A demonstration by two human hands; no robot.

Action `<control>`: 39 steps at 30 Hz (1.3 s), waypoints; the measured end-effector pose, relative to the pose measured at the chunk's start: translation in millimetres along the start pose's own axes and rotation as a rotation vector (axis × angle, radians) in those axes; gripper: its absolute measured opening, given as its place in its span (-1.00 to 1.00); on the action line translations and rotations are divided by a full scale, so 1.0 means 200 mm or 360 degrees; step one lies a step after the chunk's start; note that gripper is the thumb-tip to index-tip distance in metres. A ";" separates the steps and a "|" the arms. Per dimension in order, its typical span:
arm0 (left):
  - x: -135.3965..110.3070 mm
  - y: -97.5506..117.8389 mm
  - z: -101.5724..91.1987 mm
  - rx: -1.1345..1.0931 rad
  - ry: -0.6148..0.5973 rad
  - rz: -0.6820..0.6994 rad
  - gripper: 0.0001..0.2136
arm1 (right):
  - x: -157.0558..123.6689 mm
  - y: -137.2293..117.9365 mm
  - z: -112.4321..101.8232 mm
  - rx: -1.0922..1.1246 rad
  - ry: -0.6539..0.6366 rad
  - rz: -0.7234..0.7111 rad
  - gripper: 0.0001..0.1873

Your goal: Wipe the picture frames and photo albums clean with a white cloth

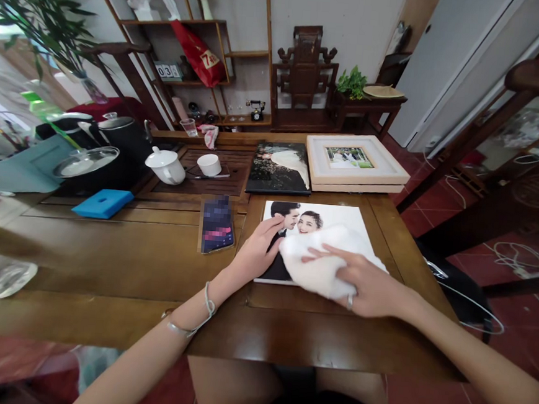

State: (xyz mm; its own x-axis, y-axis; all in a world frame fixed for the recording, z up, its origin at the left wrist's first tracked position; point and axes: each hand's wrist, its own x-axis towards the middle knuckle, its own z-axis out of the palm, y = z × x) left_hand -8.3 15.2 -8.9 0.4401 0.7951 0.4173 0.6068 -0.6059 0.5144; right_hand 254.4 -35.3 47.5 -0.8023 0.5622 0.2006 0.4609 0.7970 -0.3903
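Observation:
A photo album (356, 224) with a couple's portrait on its white cover lies flat near the front edge of the wooden table. On its left side rests my left hand (262, 245), fingers stretched out and holding nothing. My right hand (361, 281) grips a fluffy white cloth (314, 261), which lies over the lower middle of the cover and hides part of the picture. Just left of the album is a phone (218, 224) with its screen partly blurred out.
Behind the album lie a dark photo book (279, 168) and a light wooden picture frame (359, 163). A lidded white cup (165, 166), a small white bowl (209, 165), a blue box (102, 203) and a black kettle (122, 140) stand to the left. A dark chair (482, 225) is at the right.

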 end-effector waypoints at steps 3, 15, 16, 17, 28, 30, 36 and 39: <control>0.00 0.00 0.00 0.0010 -0.0013 -0.0004 -0.66 | 0.11 0.18 -0.04 -0.0138 0.0087 0.0278 -0.88; 0.01 0.01 -0.01 0.0031 -0.0054 -0.0028 -0.67 | 0.22 -0.04 0.05 -0.0350 -0.0072 0.0318 -0.64; 0.01 0.01 -0.01 0.0029 -0.0048 -0.0019 -0.67 | 0.17 -0.11 0.07 -0.0326 -0.0139 0.0268 -0.69; 0.01 0.01 -0.01 0.0024 -0.0039 -0.0011 -0.66 | 0.12 -0.17 0.08 -0.0299 -0.0189 0.0212 -0.72; 0.01 -0.01 0.00 0.0023 -0.0001 -0.0009 -0.65 | 0.18 0.04 0.06 -0.0364 0.0061 0.0338 -0.65; 0.01 -0.01 -0.01 0.0022 -0.0011 -0.0015 -0.65 | 0.24 0.07 0.05 -0.0459 0.0032 0.0450 -0.61; 0.03 0.02 -0.04 -0.0010 -0.0037 -0.0090 -0.66 | 0.29 -0.15 0.09 -0.0589 -0.0193 0.0382 -0.60; 0.03 0.01 -0.04 -0.0028 -0.0056 -0.0124 -0.66 | 0.22 -0.33 0.15 -0.0537 -0.0269 0.0203 -0.70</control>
State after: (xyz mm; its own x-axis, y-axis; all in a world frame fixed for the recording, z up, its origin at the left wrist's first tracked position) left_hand -9.0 18.9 1.2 0.4149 0.8402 0.3491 0.6288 -0.5421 0.5574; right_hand 176.6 -69.4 55.8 -0.7688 0.6394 0.0079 0.6370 0.7668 -0.0795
